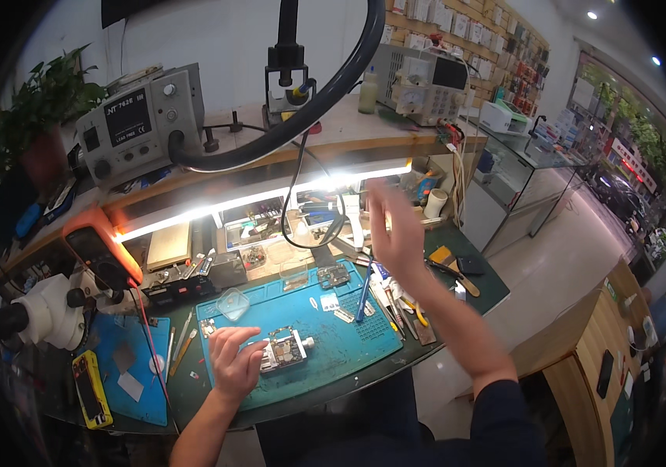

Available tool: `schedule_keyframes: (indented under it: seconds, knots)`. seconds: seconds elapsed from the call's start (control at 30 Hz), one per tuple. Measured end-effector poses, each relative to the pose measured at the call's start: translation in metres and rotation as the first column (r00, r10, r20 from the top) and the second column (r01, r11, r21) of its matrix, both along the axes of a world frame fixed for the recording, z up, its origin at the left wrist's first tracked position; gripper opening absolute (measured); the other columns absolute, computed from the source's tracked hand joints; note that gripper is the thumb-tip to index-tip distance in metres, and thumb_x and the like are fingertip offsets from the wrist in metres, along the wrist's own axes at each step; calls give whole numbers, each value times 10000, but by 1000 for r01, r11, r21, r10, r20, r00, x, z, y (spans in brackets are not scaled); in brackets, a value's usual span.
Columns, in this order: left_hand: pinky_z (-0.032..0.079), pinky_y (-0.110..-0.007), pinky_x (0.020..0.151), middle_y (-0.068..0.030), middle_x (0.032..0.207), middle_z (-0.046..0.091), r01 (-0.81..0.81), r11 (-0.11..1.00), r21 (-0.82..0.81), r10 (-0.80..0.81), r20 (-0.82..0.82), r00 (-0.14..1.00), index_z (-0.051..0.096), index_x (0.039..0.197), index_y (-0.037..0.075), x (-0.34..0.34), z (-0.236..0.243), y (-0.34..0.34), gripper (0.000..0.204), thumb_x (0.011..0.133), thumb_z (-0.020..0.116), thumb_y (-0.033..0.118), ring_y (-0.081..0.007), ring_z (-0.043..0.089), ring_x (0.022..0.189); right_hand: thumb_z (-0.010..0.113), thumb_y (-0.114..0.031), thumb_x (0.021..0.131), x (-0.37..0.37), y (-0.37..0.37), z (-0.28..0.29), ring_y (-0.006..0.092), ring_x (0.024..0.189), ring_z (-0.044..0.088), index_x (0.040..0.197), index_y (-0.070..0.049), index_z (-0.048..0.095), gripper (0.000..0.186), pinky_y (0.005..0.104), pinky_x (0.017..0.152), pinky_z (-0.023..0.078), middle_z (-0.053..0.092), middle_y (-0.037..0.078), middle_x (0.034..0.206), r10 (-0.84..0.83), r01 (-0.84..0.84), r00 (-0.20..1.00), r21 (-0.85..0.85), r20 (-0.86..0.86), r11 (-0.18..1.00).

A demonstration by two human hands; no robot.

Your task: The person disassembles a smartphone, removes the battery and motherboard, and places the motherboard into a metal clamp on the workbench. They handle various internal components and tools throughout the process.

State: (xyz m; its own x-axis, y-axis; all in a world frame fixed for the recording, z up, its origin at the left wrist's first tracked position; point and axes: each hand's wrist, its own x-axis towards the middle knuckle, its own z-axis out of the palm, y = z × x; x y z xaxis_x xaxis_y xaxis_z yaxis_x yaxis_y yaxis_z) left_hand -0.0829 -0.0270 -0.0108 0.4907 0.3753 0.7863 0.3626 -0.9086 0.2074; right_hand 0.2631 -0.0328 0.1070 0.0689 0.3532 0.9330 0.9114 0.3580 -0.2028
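My left hand [233, 362] is at the left end of a small metal board holder [296, 354] on the blue work mat [348, 348]. Its thumb and forefinger close about that end; part of the grip is hidden. A circuit board [277, 341] sits in the holder, a pale knob at its right end. Raised over the right part of the bench, my right hand [397, 237] is blurred, fingers stretched upward, with nothing visible in it. Below it lie a blue pen-like tool [364, 292] and several tweezers and hand tools [395, 307]. Another small board [333, 275] lies at the mat's back edge.
An orange multimeter [103, 247] and a white microscope [49, 311] stand at left. A yellow-edged device [92, 391] lies near the front left. A clear plastic box [233, 304] is on the mat. A grey soldering station [142, 117] and a thick black hose [302, 117] occupy the shelf.
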Motion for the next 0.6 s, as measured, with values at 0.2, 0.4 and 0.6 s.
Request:
schedule_keyframes:
  seconds: [0.2, 0.4, 0.6]
  knots:
    - [450, -455, 936, -121, 1117, 700, -61, 993, 97, 58, 30, 998, 710, 1146, 11, -16, 12, 4, 285, 975, 556, 178, -284, 629, 992, 741, -283, 934, 25, 138, 136, 400, 1036, 720, 1420, 89, 439, 683, 447, 871, 604, 668, 253, 1138, -438, 441, 897, -193, 58, 877]
    - [449, -484, 944, -159, 1150, 648, -178, 977, 115, 165, 118, 979, 548, 1308, 13, -11, -8, 11, 509, 834, 708, 108, -320, 604, 1008, 713, -282, 957, 118, 246, 141, 369, 1005, 752, 1525, 139, 322, 808, 436, 783, 635, 691, 285, 1192, -543, 524, 837, -393, 72, 756]
    - [447, -487, 943, -130, 1108, 653, -158, 981, 113, 142, 139, 980, 546, 1303, 17, -3, -9, 9, 500, 834, 698, 96, -301, 605, 977, 646, -155, 929, 139, 266, 130, 347, 972, 762, 1336, 100, 527, 495, 440, 777, 636, 730, 197, 1116, -737, 771, 634, -257, 232, 583]
